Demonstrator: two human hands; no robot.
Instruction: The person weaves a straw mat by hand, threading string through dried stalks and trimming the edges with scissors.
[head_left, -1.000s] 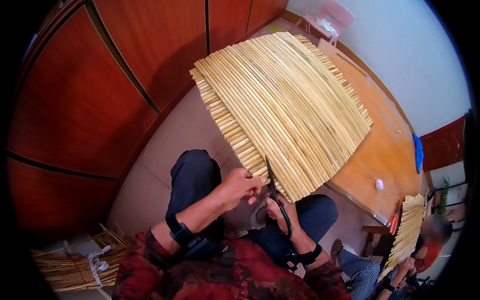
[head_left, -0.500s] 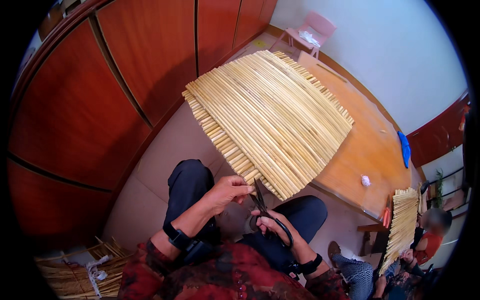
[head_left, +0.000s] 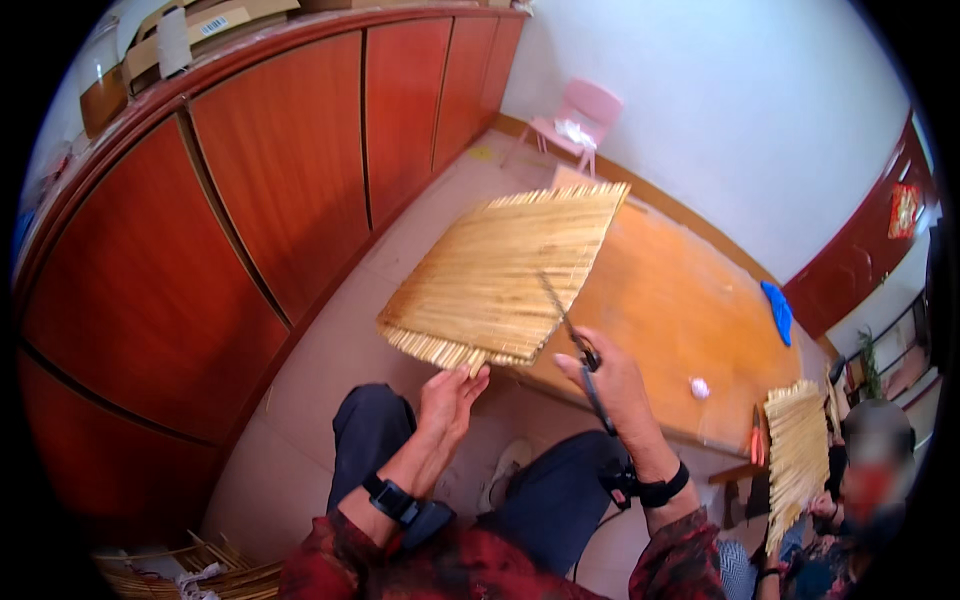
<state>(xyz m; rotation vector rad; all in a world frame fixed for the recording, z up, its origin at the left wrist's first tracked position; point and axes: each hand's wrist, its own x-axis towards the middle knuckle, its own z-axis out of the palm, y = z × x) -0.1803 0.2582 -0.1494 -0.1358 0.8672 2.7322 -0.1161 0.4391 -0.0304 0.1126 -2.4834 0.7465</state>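
Trimming a straw mat with scissors

The left hand pinches the straw mat at its near edge, at 6 o'clock of the mat, above the knees and the wooden surface. At 3 o'clock, the right hand clenches one pair of scissors. Best keep the mat taut and the blades square to the straws. One mat in hand, another mat far right.

The left hand reaches up, fingers raised and pinched at the tips. The right hand is lifted too, fingers apparently curled closed; both wrists wear dark bands.
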